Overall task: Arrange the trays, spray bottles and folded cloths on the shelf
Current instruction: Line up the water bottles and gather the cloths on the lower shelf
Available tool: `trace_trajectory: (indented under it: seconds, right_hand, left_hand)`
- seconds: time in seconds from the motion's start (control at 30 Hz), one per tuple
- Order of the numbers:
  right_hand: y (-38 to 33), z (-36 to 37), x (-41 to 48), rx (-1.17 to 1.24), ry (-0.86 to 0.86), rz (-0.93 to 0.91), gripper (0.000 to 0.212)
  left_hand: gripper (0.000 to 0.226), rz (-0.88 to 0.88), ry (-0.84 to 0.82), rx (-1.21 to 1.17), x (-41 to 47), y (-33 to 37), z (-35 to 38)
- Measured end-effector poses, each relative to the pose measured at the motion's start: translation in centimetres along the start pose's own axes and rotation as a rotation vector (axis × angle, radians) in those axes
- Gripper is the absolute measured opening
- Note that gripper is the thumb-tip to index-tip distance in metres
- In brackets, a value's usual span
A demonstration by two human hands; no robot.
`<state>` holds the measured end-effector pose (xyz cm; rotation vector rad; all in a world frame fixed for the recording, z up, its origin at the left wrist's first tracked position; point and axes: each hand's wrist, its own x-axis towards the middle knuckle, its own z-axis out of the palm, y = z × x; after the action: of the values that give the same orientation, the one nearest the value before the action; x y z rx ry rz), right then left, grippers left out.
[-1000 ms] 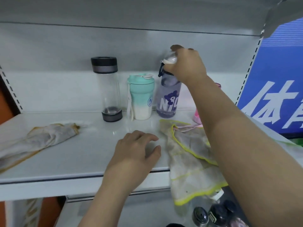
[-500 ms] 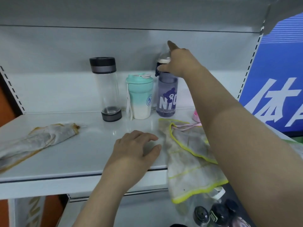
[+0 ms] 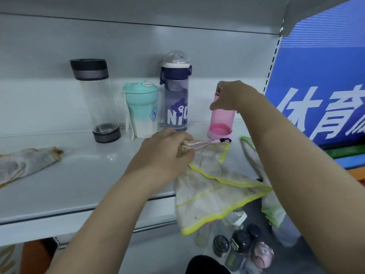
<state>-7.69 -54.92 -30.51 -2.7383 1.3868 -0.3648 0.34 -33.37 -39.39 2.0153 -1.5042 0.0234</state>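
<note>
So the right hand [image 3: 235, 97] has its grip closed around the top of the pink bottle [image 3: 221, 123], which stands upright near the back of the shelf [image 3: 79, 184]. Holding it by the top probably keeps it from tipping. The left hand [image 3: 166, 153] pinches the pink strap [image 3: 207, 144], whose far end lies just beside the bottle's foot. The strap lies across the yellow-edged cloth [image 3: 207, 186], so I think this grip keeps the strap from dragging the cloth along.

To the left of the right grip stands the purple bottle [image 3: 176, 95], with a small gap between. Further left come the teal cup [image 3: 142, 109] and the clear bottle [image 3: 96, 99], all in a row at the back. To the right of that grip the blue sign [image 3: 320, 76] is near, so there is little room that way.

Below the left grip the cloth hangs over the shelf's front edge and could slip off. Left of that grip there is lots of open shelf, up to the crumpled cloth [image 3: 25, 165].
</note>
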Motion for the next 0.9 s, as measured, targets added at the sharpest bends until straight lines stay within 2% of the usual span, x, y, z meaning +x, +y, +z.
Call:
trace_trajectory:
  seconds: [0.1,0.2,0.3,0.4,0.5,0.6,0.67,0.8,0.9]
  right_hand:
    - [1.6,-0.6,-1.3,0.088,-0.019,-0.055,0.052]
    - [2.8,-1.8,-3.0,-0.011,-0.044,-0.049,0.057]
    - [2.3,-3.3,-3.4,-0.182,-0.248,0.002,0.069]
    - [1.1,-4.0,-3.2,-0.342,-0.384,0.054,0.057]
    - [0.5,-2.8,-3.0,-0.378,-0.382,0.027,0.049]
    - [0.5,0.6,-2.1,-0.292,-0.443,-0.002,0.047]
    - [0.4,2.1,-1.4,-0.246,-0.467,0.023,0.037]
    - [1.0,2.1,-0.6,-0.158,-0.405,0.094,0.039]
    - [2.6,2.9,0.3,0.154,-0.308,0.178,0.048]
  left_hand:
    - [0.037,-0.042,0.004,-0.041,-0.5,-0.5,0.4]
    - [0.045,-0.058,0.025,-0.047,-0.8,-1.0,0.8]
    - [0.042,-0.08,0.005,-0.055,-1.0,-1.6,1.3]
    - [0.041,-0.108,-0.015,-0.068,-1.2,-1.6,1.6]
    - [0.043,-0.122,-0.035,-0.065,-1.4,-1.6,1.7]
    - [0.042,-0.125,-0.042,-0.055,-1.6,-1.5,1.8]
    - [0.042,-0.133,-0.052,-0.033,-1.7,-1.5,1.9]
    - [0.042,-0.149,-0.051,-0.04,-1.7,-1.5,1.9]
    - [0.042,-0.141,-0.049,-0.086,-1.6,-1.1,1.8]
